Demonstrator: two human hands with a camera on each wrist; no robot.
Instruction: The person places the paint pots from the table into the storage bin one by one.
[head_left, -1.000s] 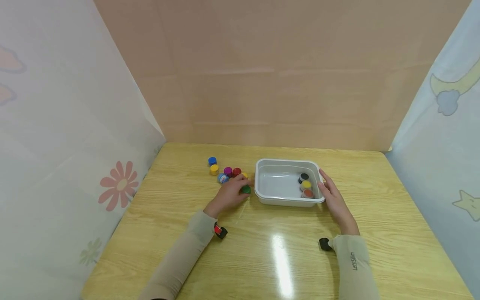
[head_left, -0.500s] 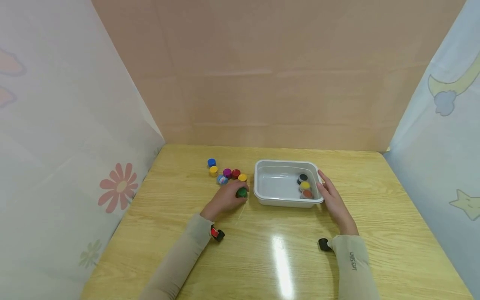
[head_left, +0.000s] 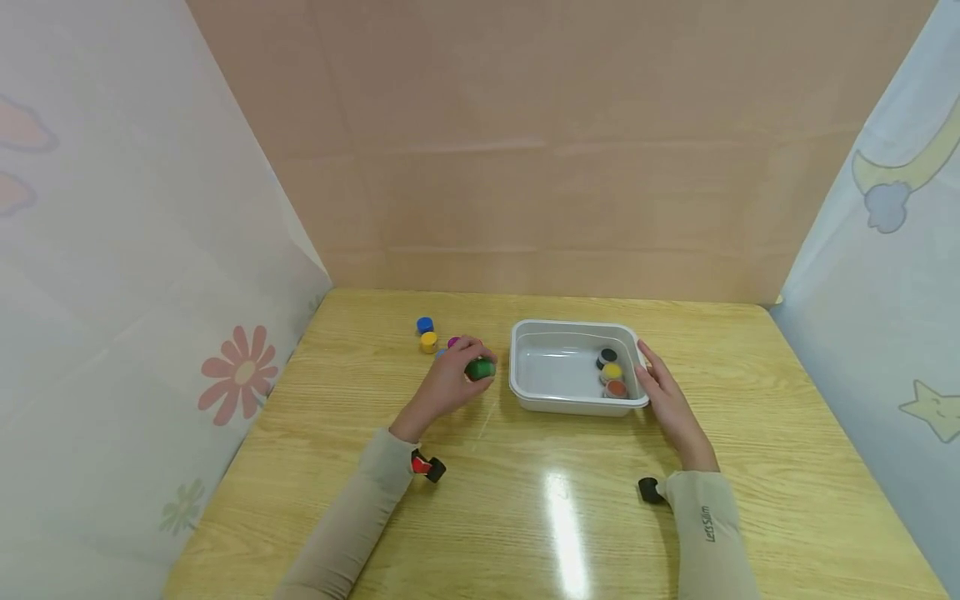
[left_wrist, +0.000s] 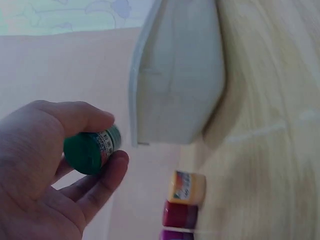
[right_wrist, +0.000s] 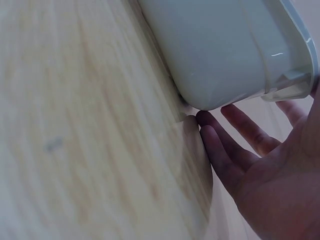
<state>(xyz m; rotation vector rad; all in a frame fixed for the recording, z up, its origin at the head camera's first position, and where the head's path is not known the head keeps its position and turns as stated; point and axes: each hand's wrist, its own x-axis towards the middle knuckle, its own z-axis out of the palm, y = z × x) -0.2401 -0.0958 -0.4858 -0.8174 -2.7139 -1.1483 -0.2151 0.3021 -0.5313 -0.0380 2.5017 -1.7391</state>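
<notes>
In the head view, my left hand point(head_left: 446, 385) holds a small paint pot with a green lid point(head_left: 480, 369) just left of the white plastic tray point(head_left: 562, 405). The left wrist view shows the green-lidded pot point(left_wrist: 89, 151) tipped on its side between thumb and fingers, beside the tray's wall point(left_wrist: 175, 95). My right hand point(head_left: 670, 408) rests against the tray's right end, thumb at the rim. Seen from the right wrist, its fingers point(right_wrist: 245, 127) are spread and touch the outer side. Inside the tray stand a black pot point(head_left: 607, 358), a yellow pot point(head_left: 611, 372) and an orange-red pot point(head_left: 616, 389).
On the wooden table point(head_left: 510, 517), left of the tray, stand a blue pot point(head_left: 425, 325) and a yellow one point(head_left: 428, 342). A purple pot point(head_left: 453, 341) is partly behind my left hand. The left wrist view shows yellow-orange point(left_wrist: 187, 188) and red point(left_wrist: 180, 215) pots.
My left hand has drawn the green-lidded pot slightly leftward, then raised it and tilted it, now covering the red and nearer yellow pots. The right hand and the tray have stayed put.
</notes>
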